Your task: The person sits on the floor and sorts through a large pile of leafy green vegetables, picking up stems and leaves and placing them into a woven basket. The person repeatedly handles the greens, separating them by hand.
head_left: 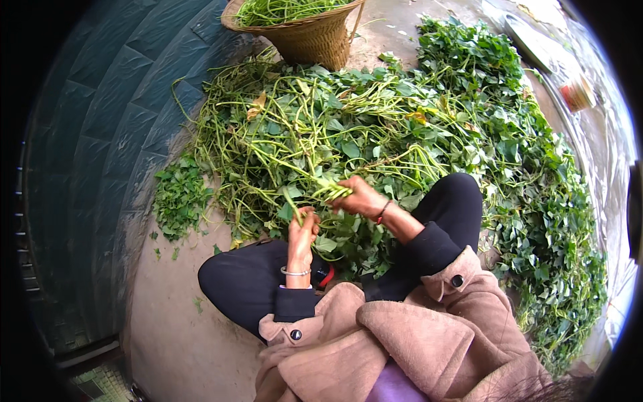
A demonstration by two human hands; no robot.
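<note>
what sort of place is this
Probably a home yard or simple farm workspace: a sprawling heap of green leafy vines lies on a bare grey-brown floor, with a flared tan wicker basket of slender green stems at its far edge.

The right hand [365,199] gripped green stems [331,190]; the left hand [303,231] held a stalk [292,204] near heaped leafy vines [348,120].

You get soft daylight, brightest at right, where pale sheeting [611,110] glares; the dimmer left wall [100,147] curves with your view's fisheye distortion
</note>
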